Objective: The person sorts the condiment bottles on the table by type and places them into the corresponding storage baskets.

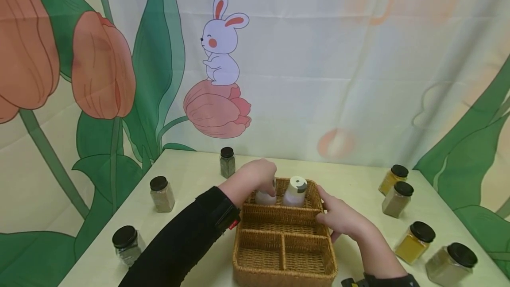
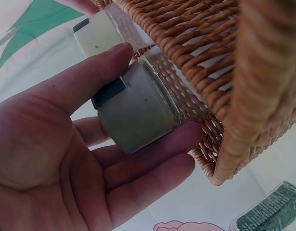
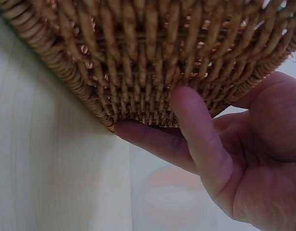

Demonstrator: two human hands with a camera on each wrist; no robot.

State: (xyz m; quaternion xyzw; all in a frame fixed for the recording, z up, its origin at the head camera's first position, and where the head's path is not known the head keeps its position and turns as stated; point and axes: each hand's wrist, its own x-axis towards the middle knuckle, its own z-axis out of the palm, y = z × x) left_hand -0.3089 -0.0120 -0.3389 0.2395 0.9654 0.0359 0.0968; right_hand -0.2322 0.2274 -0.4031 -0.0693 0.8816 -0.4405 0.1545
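A brown woven basket (image 1: 284, 276) with divided compartments stands on the table. My left hand (image 1: 260, 174) reaches into its far compartment and holds a pale-topped bottle (image 2: 138, 110) between thumb and fingers; in the head view the hand covers much of it. To the right of that bottle, a second pale-topped bottle (image 1: 295, 191) with a grey mark on its cap stands in the same compartment. My right hand (image 1: 342, 216) grips the basket's right side near the far corner, with fingers against the woven outer wall (image 3: 148, 62). The three nearer compartments hold nothing visible.
Black-lidded glass jars stand around the basket: a green-filled one (image 1: 227, 163) behind, a beige one (image 1: 162, 195) and another jar (image 1: 128, 245) to the left, and several, including a yellow one (image 1: 414, 242), to the right. A printed curtain (image 1: 295, 79) hangs behind the table.
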